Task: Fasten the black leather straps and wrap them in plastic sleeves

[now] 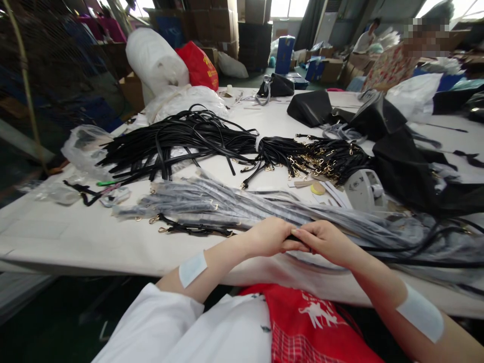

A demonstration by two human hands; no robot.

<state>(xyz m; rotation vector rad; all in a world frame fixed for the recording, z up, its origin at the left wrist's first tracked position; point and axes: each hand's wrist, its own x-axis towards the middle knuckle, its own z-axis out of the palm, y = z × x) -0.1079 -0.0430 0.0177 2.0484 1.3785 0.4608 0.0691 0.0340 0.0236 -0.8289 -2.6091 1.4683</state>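
Observation:
My left hand [270,236] and my right hand [321,239] meet over the near edge of the table, fingers closed and fingertips touching. Both pinch a thin black strap [293,237], mostly hidden by the fingers. To the left of them lies a black strap end [192,229] with gold clasps; whether it is the same piece cannot be seen. Just beyond the hands, a bundle of straps in clear plastic sleeves [227,199] stretches across the table. Farther back is a large tied bunch of bare black straps [181,132], gold hooks at its right end.
A white round-faced device [363,189] stands right of the bunch, beside black bags [401,161]. Clear plastic bags [85,151] lie at the left. Behind are a white wrapped roll [155,60] and a red bag [198,65]. A person [393,65] is across the table.

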